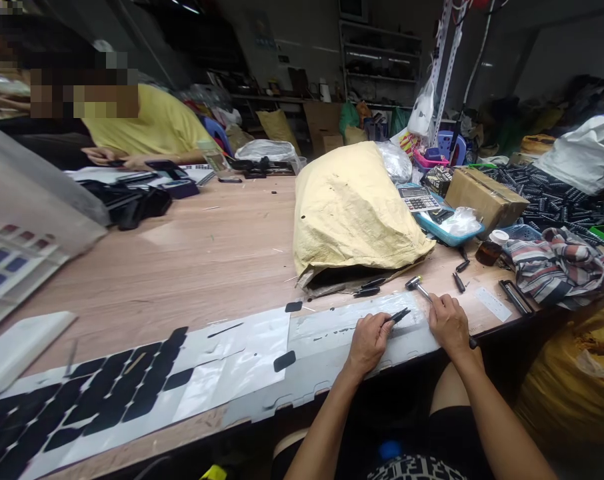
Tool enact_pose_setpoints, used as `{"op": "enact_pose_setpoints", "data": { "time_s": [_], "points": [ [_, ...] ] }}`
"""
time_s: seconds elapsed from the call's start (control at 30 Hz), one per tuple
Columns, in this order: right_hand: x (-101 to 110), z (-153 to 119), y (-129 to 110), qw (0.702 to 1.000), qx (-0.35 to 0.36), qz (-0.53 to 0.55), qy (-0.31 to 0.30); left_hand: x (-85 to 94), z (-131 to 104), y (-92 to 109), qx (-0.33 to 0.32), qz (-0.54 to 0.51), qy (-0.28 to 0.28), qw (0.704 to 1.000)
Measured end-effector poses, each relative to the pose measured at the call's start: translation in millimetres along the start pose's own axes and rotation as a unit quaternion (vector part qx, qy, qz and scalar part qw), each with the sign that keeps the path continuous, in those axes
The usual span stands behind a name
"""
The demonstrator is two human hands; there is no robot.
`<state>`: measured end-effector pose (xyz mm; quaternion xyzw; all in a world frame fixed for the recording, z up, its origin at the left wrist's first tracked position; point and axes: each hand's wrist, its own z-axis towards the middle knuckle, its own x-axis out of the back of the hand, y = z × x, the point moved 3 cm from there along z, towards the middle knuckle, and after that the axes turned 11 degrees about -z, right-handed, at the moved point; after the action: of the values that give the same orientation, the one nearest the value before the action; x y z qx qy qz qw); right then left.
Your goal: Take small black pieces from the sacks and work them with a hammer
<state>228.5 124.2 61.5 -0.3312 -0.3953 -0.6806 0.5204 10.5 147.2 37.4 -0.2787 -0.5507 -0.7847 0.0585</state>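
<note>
My left hand (368, 341) is closed around a slim black piece (400, 315) with a pointed, seemingly split end, held over the grey board (327, 347) at the table's front edge. Its exact kind is too small to tell. In my right hand (448, 324) is a small hammer (423, 290); its metal head with a yellow tip points away from me, up and left, and the dark handle end shows below my palm. The hammer head is just beyond the black piece, apart from it. More slim black pieces (369, 288) lie at the open mouth of a yellow woven sack (357, 213).
White sheets with rows of black pads (147, 373) cover the front left. On the right are a blue tray (452, 233) with a calculator, a cardboard box (485, 200), a brown jar (489, 250) and a striped cloth (557, 263). A person in a yellow shirt (167, 123) sits across the table.
</note>
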Motion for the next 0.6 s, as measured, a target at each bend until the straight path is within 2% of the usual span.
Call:
{"op": "enact_pose_setpoints", "data": {
  "time_s": [0.6],
  "points": [
    [1.7, 1.3, -1.0, 1.0, 0.001, 0.001, -0.002, 2.7, -0.9, 8.8, 0.01, -0.004, -0.017, 1.0]
  ]
}}
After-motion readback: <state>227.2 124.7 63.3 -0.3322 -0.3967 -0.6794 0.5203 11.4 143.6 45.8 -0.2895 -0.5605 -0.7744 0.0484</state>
